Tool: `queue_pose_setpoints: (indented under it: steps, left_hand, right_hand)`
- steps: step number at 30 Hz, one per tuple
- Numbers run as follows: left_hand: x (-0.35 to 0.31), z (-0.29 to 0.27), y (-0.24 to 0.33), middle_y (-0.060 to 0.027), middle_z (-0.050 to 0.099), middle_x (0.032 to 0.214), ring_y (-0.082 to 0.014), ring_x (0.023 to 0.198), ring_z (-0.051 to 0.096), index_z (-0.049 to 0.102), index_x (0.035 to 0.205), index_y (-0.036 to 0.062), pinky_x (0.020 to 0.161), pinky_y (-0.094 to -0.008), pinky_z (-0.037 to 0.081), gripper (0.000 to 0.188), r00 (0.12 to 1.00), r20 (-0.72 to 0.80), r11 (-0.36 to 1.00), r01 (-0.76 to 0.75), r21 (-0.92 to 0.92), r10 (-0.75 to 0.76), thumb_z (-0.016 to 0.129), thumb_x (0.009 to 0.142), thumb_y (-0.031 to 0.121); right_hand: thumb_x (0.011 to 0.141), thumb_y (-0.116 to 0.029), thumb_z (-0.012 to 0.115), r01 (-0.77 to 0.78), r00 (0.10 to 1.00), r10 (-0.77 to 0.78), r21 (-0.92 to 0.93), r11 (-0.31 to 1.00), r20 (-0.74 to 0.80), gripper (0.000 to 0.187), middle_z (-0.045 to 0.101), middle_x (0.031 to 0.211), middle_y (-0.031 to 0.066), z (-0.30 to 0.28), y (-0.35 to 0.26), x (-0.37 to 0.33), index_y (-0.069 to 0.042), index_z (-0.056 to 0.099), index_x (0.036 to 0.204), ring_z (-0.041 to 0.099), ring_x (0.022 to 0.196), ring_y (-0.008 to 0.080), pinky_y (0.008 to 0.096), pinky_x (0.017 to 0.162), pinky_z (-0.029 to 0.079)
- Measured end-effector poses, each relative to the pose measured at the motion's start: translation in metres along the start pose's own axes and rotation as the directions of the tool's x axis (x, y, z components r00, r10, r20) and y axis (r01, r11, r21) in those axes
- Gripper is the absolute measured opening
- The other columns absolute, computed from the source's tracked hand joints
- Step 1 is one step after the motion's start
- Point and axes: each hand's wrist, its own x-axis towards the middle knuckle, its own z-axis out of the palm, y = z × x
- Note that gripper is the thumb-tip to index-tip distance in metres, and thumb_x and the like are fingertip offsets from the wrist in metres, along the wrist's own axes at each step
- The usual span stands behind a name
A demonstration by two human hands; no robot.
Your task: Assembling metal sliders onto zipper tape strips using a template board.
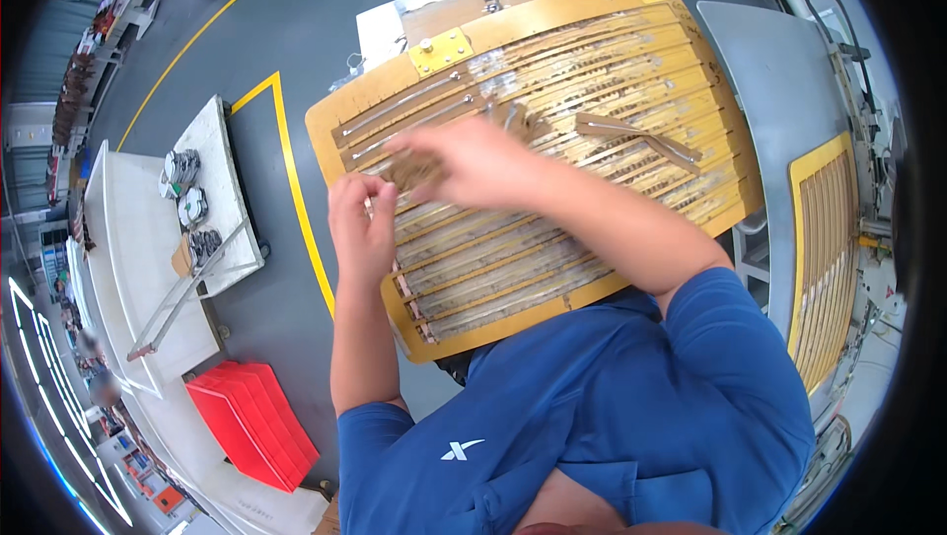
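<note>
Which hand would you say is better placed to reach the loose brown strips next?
Probably the right hand: it is nearer the brown strips, though it seems to hold a brown bundle. The left hand is farther, by the left edge of the slotted board.

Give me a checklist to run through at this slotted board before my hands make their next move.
1. Right hand at the brown bundle: ok; firmness of grip: cannot tell, motion blur.
2. Left hand holding something between thumb and finger: cannot tell, too small.
3. Loose brown strips aligned with the slots: not ok, they lie askew across them.
4. Thin metal rods at the upper left lying along their slots: ok.
5. Yellow slotted board firmly supported: cannot tell, its underside is hidden.
6. Red bins apart from the board: ok.
</note>
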Motion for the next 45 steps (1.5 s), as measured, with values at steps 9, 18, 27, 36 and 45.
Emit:
queue_pose_setpoints:
  steps: [9, 18, 27, 36, 45]
  left_hand:
    - [0.028, 0.003, -0.076, -0.0116, 0.067, 0.101, -0.0326, 0.104, 0.060, 0.072, 0.099, 0.0049, 0.094, -0.0435, 0.048, 0.015, 0.978, -0.127, 0.951, 0.194, 0.239, -0.167, 0.076, 0.096, 0.019]
    - [0.034, 0.015, -0.020, -0.0115, 0.064, 0.099, -0.0303, 0.098, 0.058, 0.065, 0.099, 0.0037, 0.091, -0.0413, 0.048, 0.011, 0.998, -0.011, 0.997, -0.069, -0.018, 0.069, 0.073, 0.097, 0.011]
    - [0.063, 0.015, -0.087, -0.0145, 0.067, 0.103, -0.0339, 0.100, 0.062, 0.069, 0.102, 0.0026, 0.092, -0.0446, 0.050, 0.020, 0.972, -0.163, 0.872, 0.225, 0.435, -0.170, 0.072, 0.100, 0.022]
    - [0.067, 0.015, -0.007, -0.0126, 0.065, 0.098, -0.0288, 0.096, 0.061, 0.067, 0.094, 0.0013, 0.089, -0.0406, 0.049, 0.019, 0.989, -0.089, 0.971, 0.099, -0.217, -0.121, 0.071, 0.101, 0.019]
    - [0.030, -0.025, 0.070, -0.0098, 0.064, 0.110, -0.0217, 0.105, 0.060, 0.065, 0.117, -0.0021, 0.097, -0.0354, 0.047, 0.051, 0.989, -0.053, 0.671, -0.132, -0.729, 0.138, 0.055, 0.107, 0.047]
  right_hand:
    - [0.105, -0.019, 0.069, 0.072, 0.837, 0.219, 0.497, 0.865, -0.502, 0.019, 0.073, 0.097, 0.0046, -0.072, 0.010, -0.004, -0.002, 0.070, 0.114, 0.064, 0.088, 0.0111, 0.0280, 0.085, 0.054]
    - [0.094, -0.021, 0.081, -0.012, 0.988, -0.001, -0.086, 0.996, -0.152, 0.022, 0.076, 0.101, 0.0140, -0.006, 0.016, 0.018, -0.009, 0.072, 0.109, 0.075, 0.093, 0.0312, 0.0456, 0.082, 0.059]
    - [0.108, -0.042, 0.066, 0.033, 0.808, 0.255, 0.473, 0.880, -0.531, 0.039, 0.071, 0.094, 0.0004, -0.084, 0.033, 0.017, -0.003, 0.071, 0.109, 0.064, 0.091, 0.0126, 0.0348, 0.089, 0.054]
    - [0.085, -0.029, 0.091, 0.095, 0.954, -0.076, 0.051, 0.994, -0.290, 0.045, 0.077, 0.102, 0.0095, -0.043, 0.022, 0.023, -0.006, 0.069, 0.117, 0.075, 0.098, 0.0259, 0.0374, 0.088, 0.060]
    - [0.086, -0.008, 0.083, 0.365, 0.931, -0.353, 0.227, 0.903, -0.094, 0.013, 0.063, 0.086, 0.0071, -0.046, -0.076, -0.037, -0.007, 0.071, 0.091, 0.063, 0.082, 0.0276, 0.0369, 0.075, 0.052]
